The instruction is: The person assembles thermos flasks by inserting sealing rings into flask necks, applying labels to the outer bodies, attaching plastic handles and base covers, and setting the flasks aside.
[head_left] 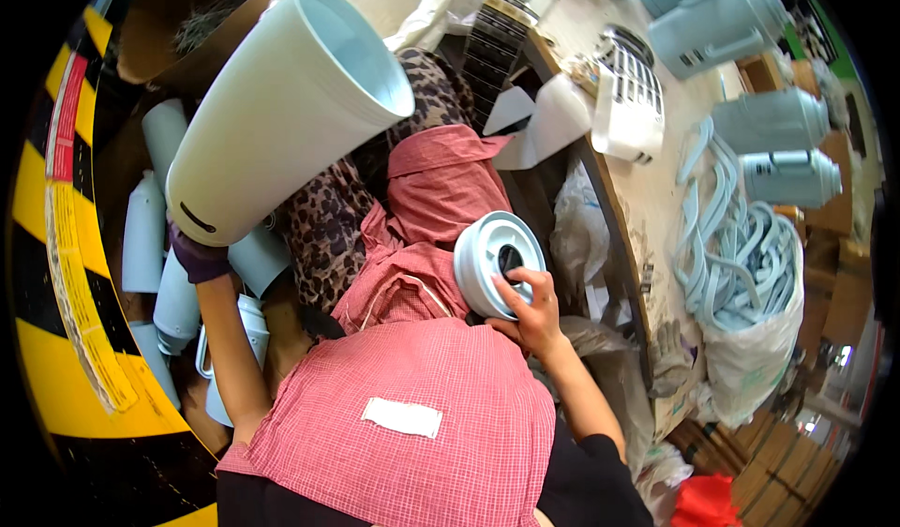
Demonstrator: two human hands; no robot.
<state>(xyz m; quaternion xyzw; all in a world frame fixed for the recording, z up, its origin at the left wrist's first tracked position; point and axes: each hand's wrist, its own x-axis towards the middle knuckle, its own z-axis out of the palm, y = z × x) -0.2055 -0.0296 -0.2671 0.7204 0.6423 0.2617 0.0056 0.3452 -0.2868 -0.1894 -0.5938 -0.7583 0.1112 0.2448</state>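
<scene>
A large pale blue thermos body point(272, 124), tapered and hollow, is tilted up at the left with its wide mouth toward the upper right. Under its closed lower end, my left hand point(197, 257) in a dark purple glove supports it, with most fingers hidden behind the body. At lap height, my right hand point(532, 316) is bare and grips a round pale blue cap point(487, 250). Stepped rings surround a dark centre on that cap, and my fingertips press near the centre. The two parts are apart.
Several blue thermos bodies point(142, 232) lie at my left beside a yellow-and-black striped panel point(56, 330). A workbench point(623, 199) runs along my right. It carries jugs point(722, 30), a white slotted part point(628, 105) and a bag of curved blue handles point(722, 255).
</scene>
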